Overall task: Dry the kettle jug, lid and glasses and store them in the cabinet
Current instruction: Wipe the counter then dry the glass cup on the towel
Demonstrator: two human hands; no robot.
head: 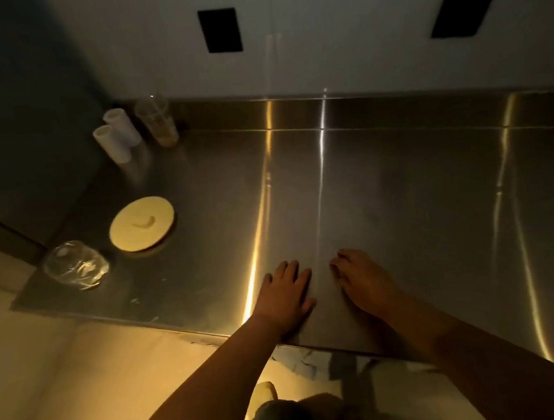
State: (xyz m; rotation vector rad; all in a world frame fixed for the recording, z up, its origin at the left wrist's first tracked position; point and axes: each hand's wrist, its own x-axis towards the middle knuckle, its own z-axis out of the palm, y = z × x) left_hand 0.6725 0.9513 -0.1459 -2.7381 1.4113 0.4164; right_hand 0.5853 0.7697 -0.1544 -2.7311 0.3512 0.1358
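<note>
On the steel bench (404, 196) both my hands lie empty near the front edge: left hand (289, 292) flat, fingers spread, palm down; right hand (361, 281) just beside it, fingers loosely curled, fingertips on the metal. Neither grip is holding anything, both open.

Task items sit well apart from the hands, at the far left end. Yellow round lid (142, 227) lies flat, small handle up. Clear glass (75, 265) sits near the left corner, just beside the lid; looks upside down, base up, but glare makes it hard to confirm. Another clear glass (158, 121) stands upright at the back wall, next to two white tubes (117, 136). No kettle jug and no drying cloth in view, cabinet not visible either.

My read: nothing picked up yet, first move is a reach left. To do it well I'd get a cloth first, then take the near glass with the left hand, wrapping around its wall, not pinching the rim. It looks wet and slick and sits near the bench edge, so lift straight up rather than drag it.
</note>
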